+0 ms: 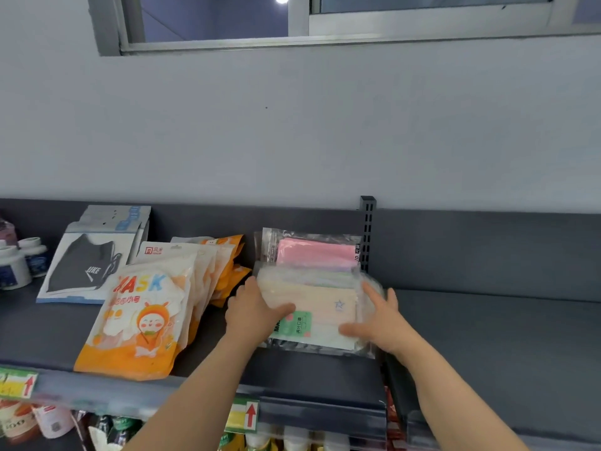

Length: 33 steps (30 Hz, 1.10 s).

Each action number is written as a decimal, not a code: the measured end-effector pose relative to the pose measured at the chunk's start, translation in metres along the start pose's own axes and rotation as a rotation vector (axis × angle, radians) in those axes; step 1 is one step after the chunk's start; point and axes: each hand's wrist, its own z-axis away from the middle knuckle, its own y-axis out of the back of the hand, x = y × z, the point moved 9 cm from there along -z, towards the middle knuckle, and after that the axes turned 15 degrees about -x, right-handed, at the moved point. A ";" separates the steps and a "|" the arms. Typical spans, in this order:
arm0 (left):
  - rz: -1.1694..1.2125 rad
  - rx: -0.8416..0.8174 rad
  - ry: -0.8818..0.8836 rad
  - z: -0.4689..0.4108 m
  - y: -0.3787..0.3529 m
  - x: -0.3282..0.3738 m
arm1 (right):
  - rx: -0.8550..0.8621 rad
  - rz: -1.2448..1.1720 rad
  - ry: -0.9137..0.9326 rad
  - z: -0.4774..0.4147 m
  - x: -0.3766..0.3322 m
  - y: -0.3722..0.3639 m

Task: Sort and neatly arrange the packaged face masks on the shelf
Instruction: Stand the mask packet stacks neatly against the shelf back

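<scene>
A clear pack of pastel face masks (pixel 325 304) with a green label lies on the dark shelf (pixel 292 366), on top of similar packs. Behind it a pink mask pack (pixel 317 252) leans on the shelf back. My left hand (pixel 252 312) grips the front pack's left edge, thumb on top. My right hand (pixel 379 323) holds its right edge, thumb across the front. To the left stands a row of orange "MASK" pouches (pixel 143 314), and further left a stack of black mask packs (pixel 87 268).
White bottles (pixel 19 262) stand at the far left. A slotted upright (pixel 367 232) divides the shelf back. The right shelf section (pixel 487 336) is bare. Price tags (pixel 245 415) hang on the front rail, with goods on the shelf below.
</scene>
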 end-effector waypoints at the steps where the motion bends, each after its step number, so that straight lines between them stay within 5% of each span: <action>1: 0.007 -0.042 0.047 -0.006 -0.006 -0.008 | 0.005 -0.002 -0.023 -0.004 0.006 0.000; 6: 0.165 -0.200 0.074 -0.031 -0.023 -0.027 | -0.010 -0.025 0.025 -0.025 0.005 0.004; 14: 0.427 -0.261 0.008 -0.077 -0.025 -0.026 | -0.027 -0.202 -0.139 -0.053 0.010 0.021; 25: 0.609 -0.305 -0.140 -0.094 -0.020 -0.007 | 0.107 -0.187 0.034 -0.075 -0.007 0.047; 33: 0.672 -0.335 -0.106 -0.113 -0.020 0.002 | 0.021 -0.370 0.115 -0.092 -0.004 0.046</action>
